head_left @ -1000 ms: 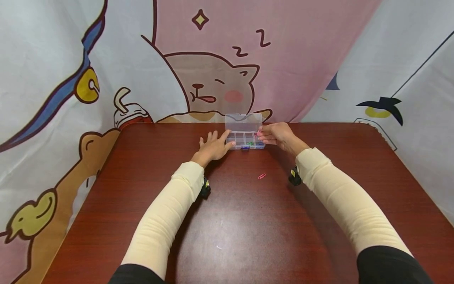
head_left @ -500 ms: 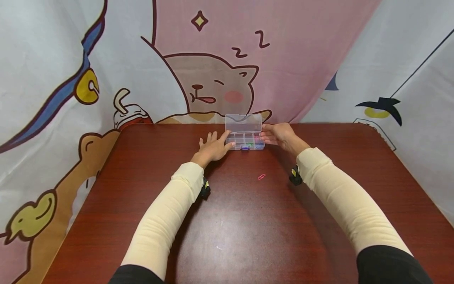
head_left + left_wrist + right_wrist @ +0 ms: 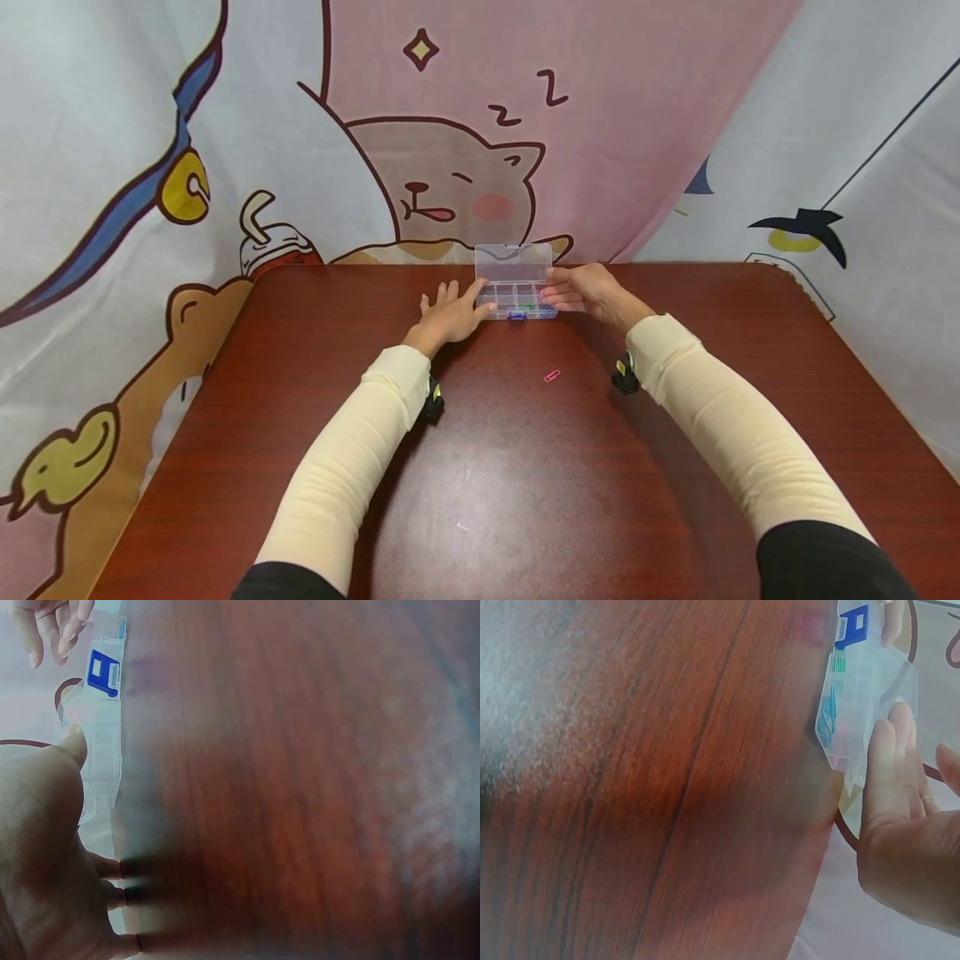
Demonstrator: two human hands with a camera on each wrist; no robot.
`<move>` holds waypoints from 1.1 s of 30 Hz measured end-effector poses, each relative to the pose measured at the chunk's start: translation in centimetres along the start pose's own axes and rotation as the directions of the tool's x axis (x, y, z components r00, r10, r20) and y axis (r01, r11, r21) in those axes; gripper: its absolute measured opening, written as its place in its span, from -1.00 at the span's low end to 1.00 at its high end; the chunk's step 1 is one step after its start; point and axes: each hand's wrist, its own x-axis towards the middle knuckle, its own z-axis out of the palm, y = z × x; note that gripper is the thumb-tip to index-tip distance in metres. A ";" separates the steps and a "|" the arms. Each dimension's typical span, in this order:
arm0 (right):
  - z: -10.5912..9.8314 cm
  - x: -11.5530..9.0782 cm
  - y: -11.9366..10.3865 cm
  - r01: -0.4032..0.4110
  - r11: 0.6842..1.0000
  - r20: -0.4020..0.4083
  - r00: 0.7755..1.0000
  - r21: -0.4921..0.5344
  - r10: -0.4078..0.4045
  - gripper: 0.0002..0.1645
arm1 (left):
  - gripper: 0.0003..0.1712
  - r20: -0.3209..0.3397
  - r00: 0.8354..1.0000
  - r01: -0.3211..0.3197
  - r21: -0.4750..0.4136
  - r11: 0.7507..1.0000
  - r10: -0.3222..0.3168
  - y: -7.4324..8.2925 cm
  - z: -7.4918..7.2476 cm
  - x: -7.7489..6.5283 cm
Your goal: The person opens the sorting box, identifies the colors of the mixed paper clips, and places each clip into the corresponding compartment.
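Observation:
A clear plastic compartment box (image 3: 506,298) stands at the far side of the table with its lid (image 3: 513,262) raised. My left hand (image 3: 452,318) rests at its left end, fingers spread, thumb by the front edge; the left wrist view shows the other fingertips on the table. My right hand (image 3: 588,290) is at the right end, straight fingers reaching over the compartments and nothing seen held in them. Green paper clips (image 3: 527,307) and blue paper clips (image 3: 827,712) lie in the front compartments. Behind the right fingertips, the pink clips' compartment is mostly hidden.
A single pink paper clip (image 3: 552,376) lies on the brown table (image 3: 480,467) in front of the box. A blue clasp (image 3: 517,316) is on the box's front. Just behind the table's far edge hangs a printed cloth (image 3: 637,125).
A second ago pink paper clips showed at my right fingertips; they have been let go into the right-hand compartment. The right hand drew slightly right, then came back left. My left hand stays put.

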 end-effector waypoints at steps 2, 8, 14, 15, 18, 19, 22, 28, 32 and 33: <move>0.1 -0.1 0.1 -0.006 1.000 0.008 1.000 -0.010 0.006 -0.41 | -0.24 0.011 1.000 0.001 -0.001 1.000 -0.001 -0.1 0.1 0.0; 0.1 -0.3 0.1 -0.021 0.999 0.008 1.000 -0.039 0.021 -0.45 | -0.25 0.013 1.000 0.003 -0.003 1.000 -0.002 -0.2 0.1 0.1; -0.2 -0.4 0.1 -0.020 0.993 0.068 0.997 -0.120 0.028 -0.46 | -0.26 0.007 1.000 0.002 -0.006 1.000 -0.002 0.0 0.0 -0.1; -0.3 -0.4 0.2 -0.016 0.991 0.087 0.996 -0.134 0.028 -0.47 | -0.25 0.013 1.000 0.003 -0.007 1.000 -0.003 0.1 0.0 -0.1; -0.4 -0.4 0.3 0.002 0.985 0.146 0.989 -0.175 0.024 -0.47 | -0.25 0.019 1.000 0.005 -0.007 1.000 -0.005 0.1 -0.1 -0.1; -0.5 -0.5 0.3 0.011 0.982 0.168 0.985 -0.188 0.021 -0.47 | -0.25 0.025 1.000 0.005 -0.010 1.000 -0.005 0.1 -0.1 -0.1; -0.5 -0.7 0.4 0.032 0.971 0.233 0.972 -0.236 0.024 -0.45 | -0.26 0.024 1.000 0.003 -0.010 1.000 -0.002 0.1 -0.1 0.0; -0.4 -1.5 0.5 0.068 0.927 0.416 0.904 -0.370 0.100 -0.39 | -0.25 0.013 1.000 -0.004 -0.009 1.000 0.004 0.0 -0.2 0.0; 0.0 -2.2 0.7 0.065 0.893 0.484 0.856 -0.446 0.180 -0.43 | -0.24 0.021 1.000 -0.007 -0.011 1.000 0.007 -0.1 -0.3 0.1; 0.1 -2.3 0.8 0.066 0.882 0.492 0.848 -0.467 0.197 -0.45 | -0.24 0.021 1.000 -0.008 -0.010 1.000 0.008 -0.1 -0.3 0.1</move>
